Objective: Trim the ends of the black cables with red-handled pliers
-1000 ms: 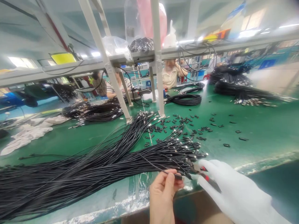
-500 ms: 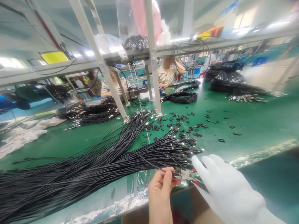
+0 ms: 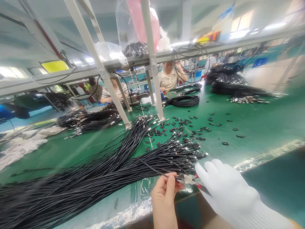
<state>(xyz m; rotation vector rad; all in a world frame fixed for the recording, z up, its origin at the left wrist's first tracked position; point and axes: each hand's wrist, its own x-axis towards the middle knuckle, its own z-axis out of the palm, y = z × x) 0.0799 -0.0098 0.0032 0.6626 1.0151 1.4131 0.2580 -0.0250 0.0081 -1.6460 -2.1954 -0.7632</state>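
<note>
Head view: bare left hand [image 3: 164, 192] at the near edge, thumb and forefinger pinching the end of one black cable [image 3: 154, 168] just beside the nose of small red-handled pliers [image 3: 190, 180]. White-gloved right hand [image 3: 226, 190] to the right of it, wrapped around the pliers' handles, fingers curled shut on them; jaws meeting the cable tip, too small to tell how wide. Big fan of black cables [image 3: 100, 168] spread from the near left across the green surface [image 3: 262, 127], metal-tipped ends gathered near the hands. Scattered small black caps [image 3: 200, 128] farther off, centre to right. More cable bundles [image 3: 92, 119] far left and a coil [image 3: 183, 101] far centre. White frame post [image 3: 152, 63] standing mid-surface. Other people seated at the far side, one in a striped shirt [image 3: 170, 81]
</note>
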